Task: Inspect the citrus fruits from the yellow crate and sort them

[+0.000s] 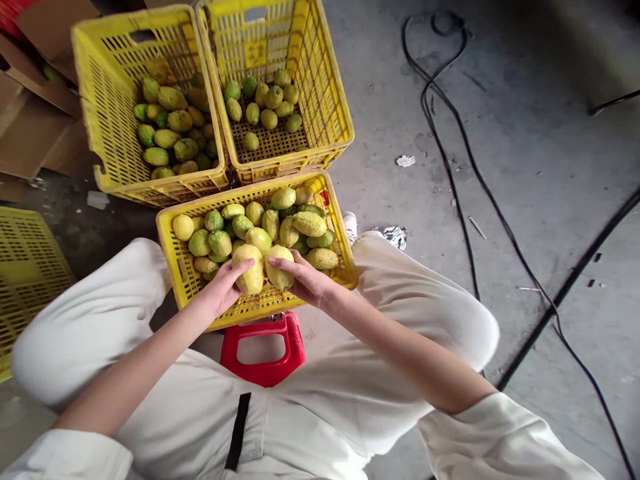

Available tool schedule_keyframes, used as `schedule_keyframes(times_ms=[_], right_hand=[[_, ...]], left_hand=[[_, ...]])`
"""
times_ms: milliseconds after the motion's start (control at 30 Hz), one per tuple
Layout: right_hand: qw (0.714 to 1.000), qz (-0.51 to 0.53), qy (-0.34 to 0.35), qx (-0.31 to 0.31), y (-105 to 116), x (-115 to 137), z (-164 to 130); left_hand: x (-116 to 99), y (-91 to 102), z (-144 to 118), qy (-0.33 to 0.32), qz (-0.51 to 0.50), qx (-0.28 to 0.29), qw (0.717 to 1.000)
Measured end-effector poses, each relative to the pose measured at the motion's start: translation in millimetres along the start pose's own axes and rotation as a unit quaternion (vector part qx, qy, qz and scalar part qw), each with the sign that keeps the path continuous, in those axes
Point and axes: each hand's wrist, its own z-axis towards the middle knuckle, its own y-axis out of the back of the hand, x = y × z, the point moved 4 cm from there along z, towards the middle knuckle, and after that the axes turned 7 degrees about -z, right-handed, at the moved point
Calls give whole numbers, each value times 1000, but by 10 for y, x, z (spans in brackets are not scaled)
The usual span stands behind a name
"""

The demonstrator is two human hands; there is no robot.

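Observation:
My left hand (226, 283) is closed round a large yellow lemon (249, 270), its thumb lying across the top. A second yellow lemon (279, 269) sits in my right hand (309, 279), also with the thumb on top. The two lemons are side by side, almost touching, above the near part of a shallow yellow crate (200, 319). That crate holds many green and yellow lemons, some smooth, some bumpy like the long lemon (309, 224) at its right. The fingers under both held lemons are mostly hidden.
Beyond the shallow crate stand two deeper yellow crates, the left crate (107, 113) and the right crate (325, 87), with lemons inside. Another yellow crate (30, 267) is at far left, near cardboard (40, 127). A red stool (263, 370) shows between my legs. Black cables (465, 140) cross the floor.

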Motion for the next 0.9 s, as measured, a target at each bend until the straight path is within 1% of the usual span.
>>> schedule_keyframes(times_ms=[100,200,300,433,500,567,667,767,833,900], right_hand=[[1000,-6,-8,2,33,-110,0],[1000,23,-8,10,77,-112,14],[999,33,7,39,130,-14,13],[996,-59,-1,72,210,104,-31],[989,-104,-21,101,216,86,-48],[986,-115,-40,110,210,8,-47],[992,-91,-51,68,207,-174,-14],[996,-68,-45,18,212,-322,17],[997,-63,-42,2,217,-354,29],[997,-60,-38,-7,232,-318,39]], left_hand=[[56,82,-21,24,-17,-36,999],[2,143,-43,31,-46,-49,997],[-79,177,-34,13,-46,-23,999],[-127,240,24,-36,13,36,999],[-98,272,50,-36,49,54,997],[-44,282,58,-26,77,70,994],[47,276,50,-11,99,75,992],[119,293,50,13,81,48,995],[141,310,60,30,48,30,998],[130,318,75,30,21,20,999]])
